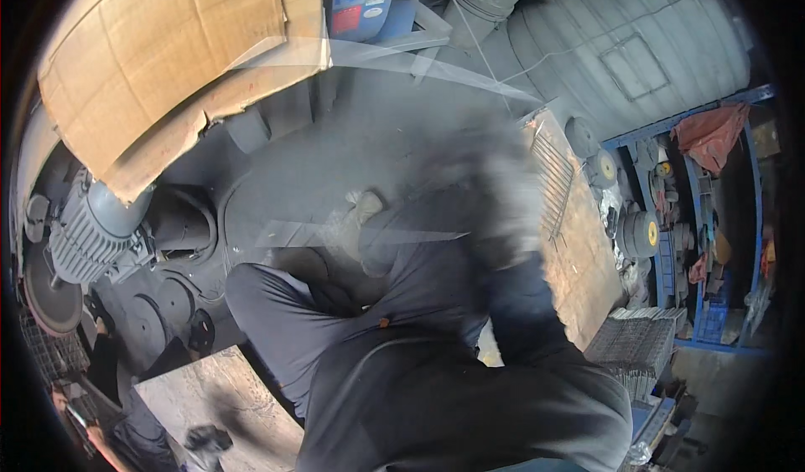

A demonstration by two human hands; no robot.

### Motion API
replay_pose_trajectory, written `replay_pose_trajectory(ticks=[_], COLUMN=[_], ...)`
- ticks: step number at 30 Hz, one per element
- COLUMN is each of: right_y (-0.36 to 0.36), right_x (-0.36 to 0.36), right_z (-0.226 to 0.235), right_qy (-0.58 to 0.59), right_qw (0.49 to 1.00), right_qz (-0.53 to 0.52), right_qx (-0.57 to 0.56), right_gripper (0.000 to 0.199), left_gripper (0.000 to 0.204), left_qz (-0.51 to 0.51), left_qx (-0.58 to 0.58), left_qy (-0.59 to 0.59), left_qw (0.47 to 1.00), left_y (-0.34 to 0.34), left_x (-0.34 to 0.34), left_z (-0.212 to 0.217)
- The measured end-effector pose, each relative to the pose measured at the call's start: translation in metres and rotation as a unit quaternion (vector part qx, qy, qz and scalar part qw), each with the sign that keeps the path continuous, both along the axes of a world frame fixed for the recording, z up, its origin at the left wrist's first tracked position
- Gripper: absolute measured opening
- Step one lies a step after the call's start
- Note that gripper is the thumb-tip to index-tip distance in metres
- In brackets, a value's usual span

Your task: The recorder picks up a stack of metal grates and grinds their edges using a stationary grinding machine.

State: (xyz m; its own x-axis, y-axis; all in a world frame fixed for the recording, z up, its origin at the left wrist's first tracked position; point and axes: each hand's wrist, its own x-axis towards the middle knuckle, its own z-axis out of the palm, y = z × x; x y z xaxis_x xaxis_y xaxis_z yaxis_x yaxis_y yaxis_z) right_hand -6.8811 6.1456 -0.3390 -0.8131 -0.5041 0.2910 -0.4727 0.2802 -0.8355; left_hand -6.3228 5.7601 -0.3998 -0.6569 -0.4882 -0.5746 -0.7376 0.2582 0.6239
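My right hand (513,208) is a grey-white smear of motion at the end of my dark right sleeve (527,304), beside a wire grid (553,183). The grid lies on a brown board (579,271) to my right. Just left of that hand is a dark blurred mass (449,191); my left hand may be in it, but I cannot separate it. Whether either hand holds anything is hidden by the blur. Under the blur are my dark trouser legs (285,321). A pale crumpled bundle (362,212) is on the grey floor ahead.
A stack of wire grids (637,350) stands at my right, near blue shelving (692,220) with wheels. Large cardboard (184,61) hangs over a motor (92,229) at left. A dark glove-like shape (205,440) lies on a board (251,396); another person's arm (101,447) shows beyond.
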Motion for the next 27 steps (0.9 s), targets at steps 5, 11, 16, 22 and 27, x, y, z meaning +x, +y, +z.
replay_pose_trajectory(ticks=[5, 11, 16, 22, 27], right_y=[0.130, 0.280, 0.262, 0.224, 0.198], right_x=[-0.022, -0.010, -0.039, -0.007, 0.009], right_z=[0.005, -0.097, -0.182, -0.151, -0.094], right_qy=[0.200, 0.327, 0.279, 0.117, 0.316], right_qw=[0.884, 0.749, 0.837, 0.858, 0.746], right_qz=[-0.404, -0.371, -0.230, -0.237, -0.295], right_qx=[-0.127, 0.441, 0.411, 0.441, 0.506], right_gripper=[0.036, 0.046, 0.043, 0.042, 0.044], left_gripper=[0.045, 0.062, 0.046, 0.060, 0.041], left_qz=[-0.042, 0.093, 0.260, 0.489, 0.500], left_qx=[-0.057, -0.112, -0.131, -0.329, -0.296], left_qy=[-0.238, -0.408, -0.410, -0.305, -0.276], left_qw=[0.969, 0.901, 0.864, 0.749, 0.766], left_y=[0.062, 0.123, 0.168, 0.187, 0.193], left_x=[0.138, 0.130, 0.177, 0.179, 0.194], left_z=[-0.009, 0.000, -0.017, -0.023, -0.059])
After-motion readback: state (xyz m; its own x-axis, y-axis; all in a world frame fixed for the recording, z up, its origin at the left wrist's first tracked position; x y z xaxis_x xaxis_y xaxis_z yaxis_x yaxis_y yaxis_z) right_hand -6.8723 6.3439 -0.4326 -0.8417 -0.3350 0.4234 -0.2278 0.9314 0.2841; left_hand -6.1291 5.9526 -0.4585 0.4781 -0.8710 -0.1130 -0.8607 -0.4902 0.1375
